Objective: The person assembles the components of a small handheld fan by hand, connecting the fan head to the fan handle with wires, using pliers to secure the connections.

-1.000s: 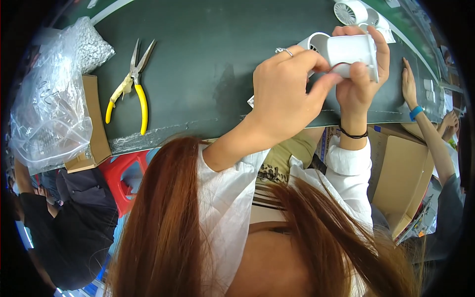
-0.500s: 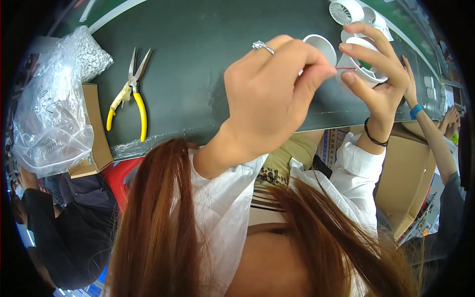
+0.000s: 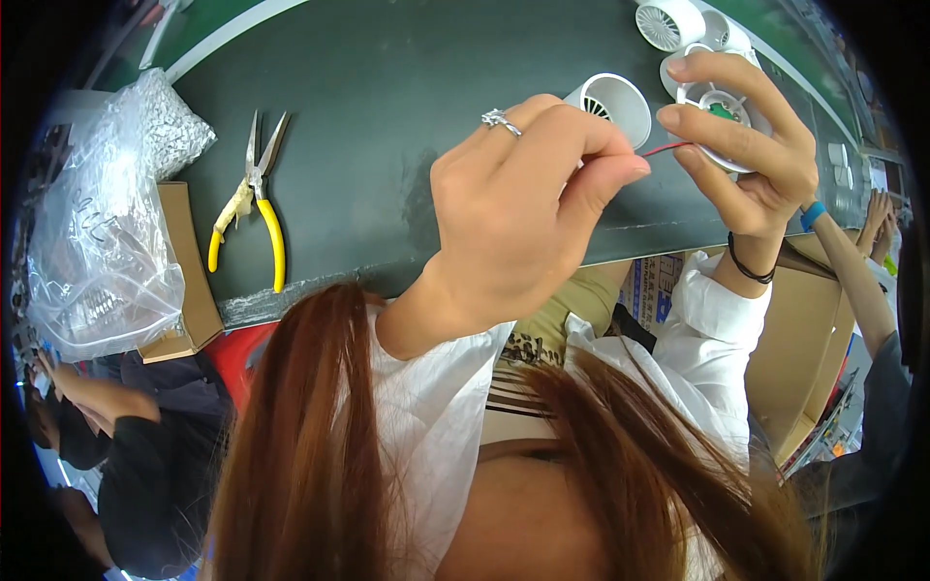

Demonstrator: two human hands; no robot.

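Observation:
My left hand (image 3: 518,198), with a ring on one finger, pinches the end of a thin red wire (image 3: 666,148) between thumb and forefinger. The wire runs over to a round white plastic housing (image 3: 697,95), whose inside shows a small green circuit board (image 3: 720,110). Fingers and thumb of my right hand (image 3: 760,160) grip this housing, hiding part of its rim. Just behind my left fingers a white cup-shaped part (image 3: 630,105) with dark slots inside lies on the dark green bench (image 3: 387,116).
Needle-nose pliers with yellow handles (image 3: 279,247) lie spread on the left. Beyond them are clear plastic bags (image 3: 111,247) and a cardboard box (image 3: 184,257). White fan-like parts (image 3: 670,24) stand at the far right. A co-worker's arm (image 3: 852,261) reaches in at the right.
The housing has tipped so its inside and green board show more. My left hand has shifted slightly left and down, and more of the red wire is visible between the hands.

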